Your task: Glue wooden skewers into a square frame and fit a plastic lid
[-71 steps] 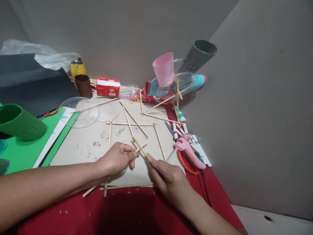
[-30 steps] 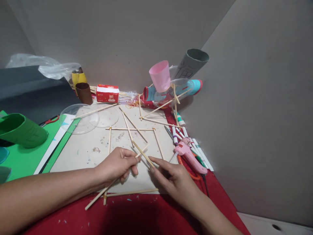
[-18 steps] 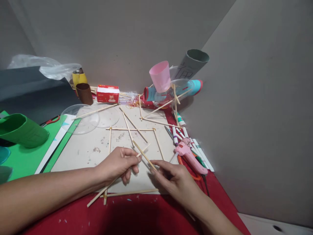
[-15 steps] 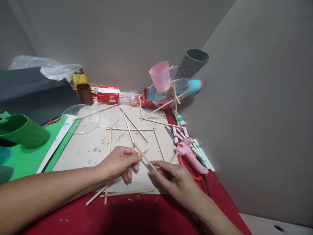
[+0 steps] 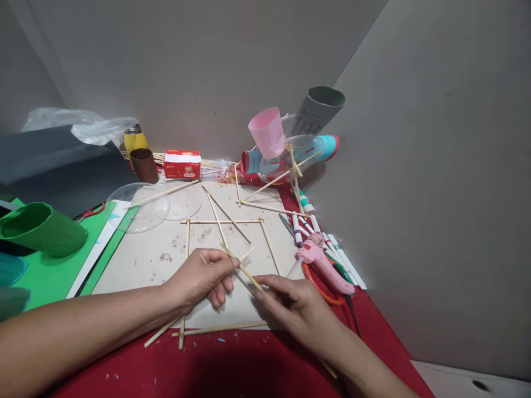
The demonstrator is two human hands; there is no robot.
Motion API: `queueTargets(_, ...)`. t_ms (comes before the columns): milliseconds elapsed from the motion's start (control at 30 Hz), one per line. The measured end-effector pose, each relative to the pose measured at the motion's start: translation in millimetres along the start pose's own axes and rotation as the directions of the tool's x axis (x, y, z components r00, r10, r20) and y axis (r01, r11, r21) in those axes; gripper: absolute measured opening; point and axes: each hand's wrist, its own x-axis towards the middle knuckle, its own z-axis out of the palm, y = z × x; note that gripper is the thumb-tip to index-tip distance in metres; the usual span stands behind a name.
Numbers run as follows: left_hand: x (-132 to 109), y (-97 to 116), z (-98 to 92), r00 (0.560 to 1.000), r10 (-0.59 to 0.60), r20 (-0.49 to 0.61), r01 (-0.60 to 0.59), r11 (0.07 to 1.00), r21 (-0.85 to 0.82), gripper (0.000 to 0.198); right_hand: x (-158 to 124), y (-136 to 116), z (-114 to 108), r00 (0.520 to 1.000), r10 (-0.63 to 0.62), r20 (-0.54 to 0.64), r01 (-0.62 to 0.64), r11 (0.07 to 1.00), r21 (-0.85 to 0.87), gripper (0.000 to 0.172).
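Observation:
My left hand [image 5: 209, 276] pinches two thin wooden sticks between thumb and fingers where they cross. One wooden stick [image 5: 248, 276] slants down to the right into my right hand [image 5: 296, 304], whose thumb and fingertips are closed on it. The other stick [image 5: 248, 254] points up to the right from the left fingertips; its lower course is hidden by that hand, and a stick end [image 5: 161, 333] shows below the wrist. Under both hands lies a rectangular frame of sticks [image 5: 224, 221], its visible corners bound with yellowish bands. Two loose sticks [image 5: 226, 213] lie across its far side.
A pink glue gun [image 5: 321, 262] and several markers [image 5: 346, 262] lie at the right. Behind stands a stick structure [image 5: 269, 207] near a pink cup [image 5: 267, 132] and a grey tube [image 5: 321, 108]. Clear discs [image 5: 136, 221], a tissue pack [image 5: 182, 165] and a green tube [image 5: 62, 232] are leftward.
My left thumb has come onto the crossing of the two sticks, which now touch there. The right hand has shifted slightly left with its stick. The camera view has moved a little.

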Motion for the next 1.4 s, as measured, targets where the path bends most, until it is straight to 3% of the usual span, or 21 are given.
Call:
queueTargets(367, 0.5, 4.0, 0.7, 0.999, 0.017, -0.038, -0.017, 1.000, 0.009, 0.034, 3.8, -4.0, -0.3, 0.996, -0.009, 0.093, 0.001, 0.996, 0.090, 0.029)
queueTargets(1167, -3.5, 6.3, 4.1, 0.999, -0.006, -0.037, 0.006, 1.000, 0.008, 0.029, 2.5, -1.0, 1.2, 0.996, 0.008, 0.089, -0.015, 0.996, 0.086, 0.033)
queueTargets(1400, -3.4, 5.2, 3.4, 0.999, -0.031, -0.033, 0.032, 0.998, 0.047, 0.036, 2.9, -0.5, 1.5, 0.996, 0.017, 0.088, -0.023, 0.997, 0.067, 0.034)
